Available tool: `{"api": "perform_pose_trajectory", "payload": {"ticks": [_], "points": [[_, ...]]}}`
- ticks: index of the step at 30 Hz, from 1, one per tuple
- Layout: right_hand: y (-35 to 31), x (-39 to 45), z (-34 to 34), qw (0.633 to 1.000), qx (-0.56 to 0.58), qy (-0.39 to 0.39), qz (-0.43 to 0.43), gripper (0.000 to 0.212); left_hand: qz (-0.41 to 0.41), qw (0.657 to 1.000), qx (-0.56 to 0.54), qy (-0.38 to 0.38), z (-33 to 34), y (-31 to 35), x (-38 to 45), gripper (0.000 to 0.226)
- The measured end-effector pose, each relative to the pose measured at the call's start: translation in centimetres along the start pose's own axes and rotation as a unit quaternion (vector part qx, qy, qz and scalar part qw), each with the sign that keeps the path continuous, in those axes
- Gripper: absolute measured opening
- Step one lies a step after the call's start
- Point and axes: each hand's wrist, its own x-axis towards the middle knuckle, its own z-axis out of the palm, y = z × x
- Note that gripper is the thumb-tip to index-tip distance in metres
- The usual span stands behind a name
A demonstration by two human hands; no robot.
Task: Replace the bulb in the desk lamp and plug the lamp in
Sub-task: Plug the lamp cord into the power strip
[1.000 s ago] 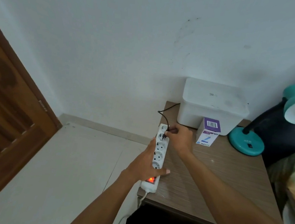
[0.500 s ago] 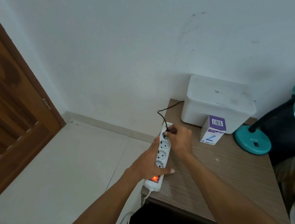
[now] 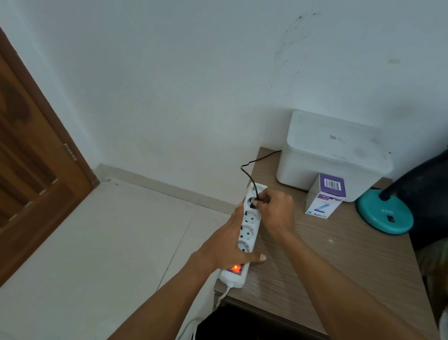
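Head view: white power strip [image 3: 247, 232] lies along the left edge of the wooden counter [image 3: 344, 259], its red switch [image 3: 237, 268] lit at the near end. Left hand [image 3: 229, 246] clamps the strip from its left side, thumb laid across it just above the switch, grip closed on the strip. Right hand [image 3: 276, 210] at 12 o'clock from the left, fingers pinched shut on the black plug [image 3: 253, 203], plug sitting in the second socket from the far end. Black cord [image 3: 249, 172] loops from the plug toward 1 o'clock, behind the white box [image 3: 334, 154]. Purple-and-white bulb carton [image 3: 325, 196] upright just in front of the box. Teal desk lamp [image 3: 384, 216] base at 3 o'clock from the carton, shade cut off by the right frame edge. Wooden door [image 3: 17, 159] at far left.
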Motion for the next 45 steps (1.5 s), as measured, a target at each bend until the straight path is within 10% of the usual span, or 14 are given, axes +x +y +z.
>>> {"api": "perform_pose_trajectory", "payload": {"ticks": [16, 25, 45], "points": [[0.9, -2.9, -3.0, 0.994, -0.039, -0.099, -0.016, 0.034, -0.053, 0.993, 0.109, -0.003, -0.6, 1.6, -0.6, 0.131], [8.4, -9.6, -10.3, 0.983, -0.160, -0.047, 0.075, 0.039, 0.082, 0.932, 0.353, 0.032, 3.2, 7.4, -1.4, 0.094], [24.1, -2.6, -20.4, 0.969, -0.244, 0.025, 0.015, 0.064, 0.149, 0.940, 0.298, -0.066, 20.6, 15.3, 15.8, 0.070]]}}
